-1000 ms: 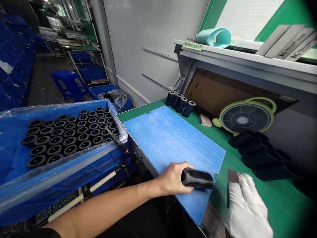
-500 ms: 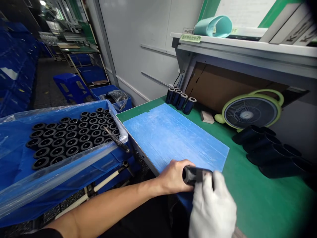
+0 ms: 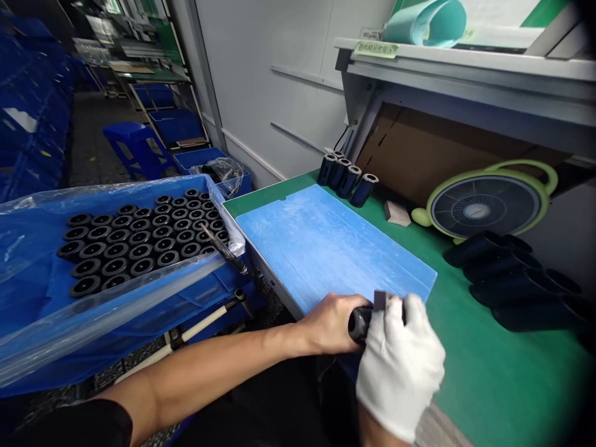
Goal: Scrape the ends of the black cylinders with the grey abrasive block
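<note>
My bare left hand (image 3: 331,324) is wrapped round a black hollow cylinder (image 3: 358,325), held above the near edge of the blue sheet. The cylinder's near end, with its thick ring, points left; much of its body is hidden behind the hands. My right hand (image 3: 403,363), in a white glove, is closed against the cylinder's right side. Between its fingers a small dark grey flat piece (image 3: 380,300) sticks up; its kind cannot be made out. Under the hands lies the worn blue sheet (image 3: 321,245) on the green table (image 3: 507,385).
At left, a plastic-lined blue crate (image 3: 37,248) bears rows of black cylinders (image 3: 140,238) and a thin dark tool (image 3: 226,249). Several upright cylinders (image 3: 363,189), a pale block (image 3: 397,213), a green-rimmed fan (image 3: 484,205) and larger black tubes (image 3: 521,285) stand along the table's back and right.
The view has shifted slightly. My right hand has turned and closed in over the cylinder, covering more of it. The flat piece now stands up above the cylinder instead of lying along it.
</note>
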A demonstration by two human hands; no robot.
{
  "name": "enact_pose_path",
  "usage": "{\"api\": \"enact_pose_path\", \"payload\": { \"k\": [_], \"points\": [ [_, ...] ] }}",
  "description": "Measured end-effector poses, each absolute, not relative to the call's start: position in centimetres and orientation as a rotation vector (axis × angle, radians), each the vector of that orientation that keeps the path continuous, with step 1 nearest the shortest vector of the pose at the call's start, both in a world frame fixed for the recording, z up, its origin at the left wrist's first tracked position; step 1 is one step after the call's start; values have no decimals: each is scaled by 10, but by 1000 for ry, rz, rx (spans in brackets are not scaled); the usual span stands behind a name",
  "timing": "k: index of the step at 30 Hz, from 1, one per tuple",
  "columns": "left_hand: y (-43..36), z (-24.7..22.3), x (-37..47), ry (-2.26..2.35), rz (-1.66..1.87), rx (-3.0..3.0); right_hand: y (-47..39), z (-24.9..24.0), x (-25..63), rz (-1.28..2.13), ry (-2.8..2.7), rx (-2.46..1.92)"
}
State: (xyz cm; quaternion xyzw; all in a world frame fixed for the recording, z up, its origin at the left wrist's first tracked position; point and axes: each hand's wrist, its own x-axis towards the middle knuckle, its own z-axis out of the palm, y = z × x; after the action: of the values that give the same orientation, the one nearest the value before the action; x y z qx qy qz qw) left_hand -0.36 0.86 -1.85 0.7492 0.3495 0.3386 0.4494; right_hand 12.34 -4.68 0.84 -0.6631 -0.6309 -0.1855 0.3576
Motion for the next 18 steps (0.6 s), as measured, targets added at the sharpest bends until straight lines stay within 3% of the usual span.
{"api": "enact_pose_path", "payload": {
  "k": [4, 18],
  "points": [
    [9, -19, -3, 799, 851, 1850, -62, 9, 119, -580, -1736, -1738],
    [8, -18, -3, 841, 823, 1870, -52, 23, 119, -435, -1697, -1967]
  ]
}}
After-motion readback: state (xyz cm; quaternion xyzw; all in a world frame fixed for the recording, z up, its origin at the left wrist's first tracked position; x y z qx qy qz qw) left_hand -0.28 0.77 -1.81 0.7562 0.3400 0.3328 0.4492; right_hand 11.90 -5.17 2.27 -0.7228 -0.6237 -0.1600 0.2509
